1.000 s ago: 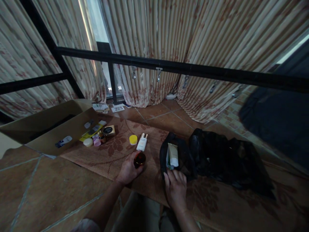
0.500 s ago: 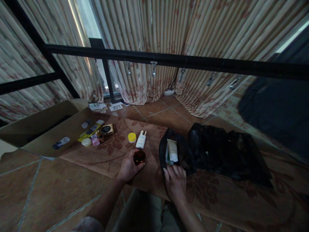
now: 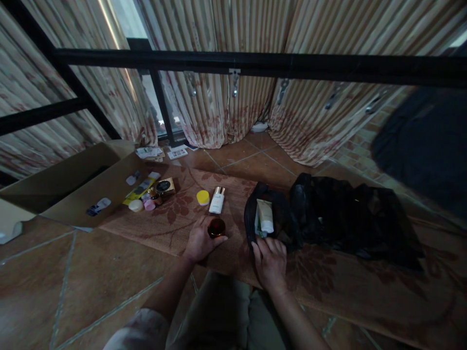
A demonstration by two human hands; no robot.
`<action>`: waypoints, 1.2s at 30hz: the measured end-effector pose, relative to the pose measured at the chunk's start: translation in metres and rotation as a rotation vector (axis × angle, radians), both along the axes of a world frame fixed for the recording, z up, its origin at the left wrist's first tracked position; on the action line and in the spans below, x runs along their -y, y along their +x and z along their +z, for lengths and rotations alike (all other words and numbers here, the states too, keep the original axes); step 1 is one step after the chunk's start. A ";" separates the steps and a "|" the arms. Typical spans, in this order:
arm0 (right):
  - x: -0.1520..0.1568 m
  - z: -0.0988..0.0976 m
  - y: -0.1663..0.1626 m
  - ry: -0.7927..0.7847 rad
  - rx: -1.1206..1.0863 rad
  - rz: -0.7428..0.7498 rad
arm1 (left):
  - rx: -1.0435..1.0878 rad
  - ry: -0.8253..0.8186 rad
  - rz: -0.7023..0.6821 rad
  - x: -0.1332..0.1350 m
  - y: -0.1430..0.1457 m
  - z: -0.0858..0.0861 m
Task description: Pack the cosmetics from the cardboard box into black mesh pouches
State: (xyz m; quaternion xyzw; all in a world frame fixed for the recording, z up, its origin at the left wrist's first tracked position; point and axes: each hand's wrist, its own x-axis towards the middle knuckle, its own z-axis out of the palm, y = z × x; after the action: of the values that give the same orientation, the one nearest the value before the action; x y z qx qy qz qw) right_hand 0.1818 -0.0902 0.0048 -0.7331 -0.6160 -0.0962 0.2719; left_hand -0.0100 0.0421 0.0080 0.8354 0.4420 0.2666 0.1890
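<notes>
Khaki trousers at six o'clock show the person sitting on a terracotta tiled floor, both forearms reaching forward onto a brown woven mat with a leaf pattern. The left hand is curled round an amber jar that stands upright on the mat. Fingers and thumb wrap its sides, apparently to keep it steady.

Just at the jar's three o'clock, the right hand lies palm down with its fingers bent onto the near lip of a black pouch. Whether they pinch the fabric or only press on it cannot be told, but the hold seems to keep the mouth gaping. Inside that mouth lies a white tube, in plain sight. Black cloth, heaped and crumpled, spreads from the pouch toward three o'clock.

At twelve o'clock from the jar, a white bottle lies flat beside a yellow-lidded pot. Farther off, at ten o'clock, small pots cluster where the lowered flap of an open cardboard box meets the mat, on the left arm's side. Beyond everything, a black rail crosses in front of striped, floor-length curtains.
</notes>
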 end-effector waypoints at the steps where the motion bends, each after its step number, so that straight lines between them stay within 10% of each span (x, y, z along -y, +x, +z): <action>1: 0.000 0.000 0.000 -0.005 0.000 -0.001 | 0.007 0.000 -0.005 0.000 0.000 0.001; 36: -0.001 -0.001 0.000 0.003 0.017 -0.012 | 0.100 -0.050 -0.165 0.005 -0.002 0.009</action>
State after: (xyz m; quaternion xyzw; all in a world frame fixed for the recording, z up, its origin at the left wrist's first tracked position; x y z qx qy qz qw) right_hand 0.1820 -0.0896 0.0042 -0.7355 -0.6138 -0.1048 0.2671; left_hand -0.0118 0.0370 0.0174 0.8495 0.3682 0.2806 0.2530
